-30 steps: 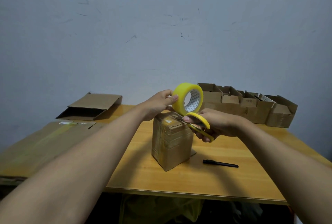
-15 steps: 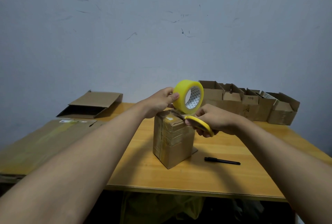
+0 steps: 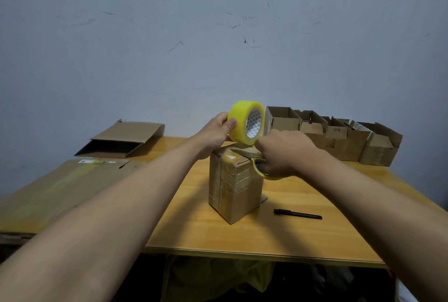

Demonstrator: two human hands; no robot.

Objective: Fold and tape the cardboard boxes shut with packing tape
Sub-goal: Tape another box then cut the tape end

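2 hands busy above 1 taped box

We see the left hand (image 3: 215,132) pinch the yellow tape roll (image 3: 246,126) just above the tall cardboard box (image 3: 234,185), which stands in the middle of the wooden table (image 3: 303,238). Our right hand (image 3: 283,153) curls its fingers around yellow scissors (image 3: 252,158) at the box top. 1 black pen (image 3: 297,214) lies nearby.

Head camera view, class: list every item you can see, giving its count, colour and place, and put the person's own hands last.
Tape roll: one, yellow, held above the taped box.
Taped box: one, brown, upright at table centre.
Scissors: one pair, yellow handles, blades over the box top.
Pen: one, black, lying right of the box.
Open boxes: a row, brown, back right.
Flattened carton: one, brown, back left.
Cardboard sheet: one, brown, left.
Table: one, wooden.
Left hand: grips the roll.
Right hand: holds the scissors.
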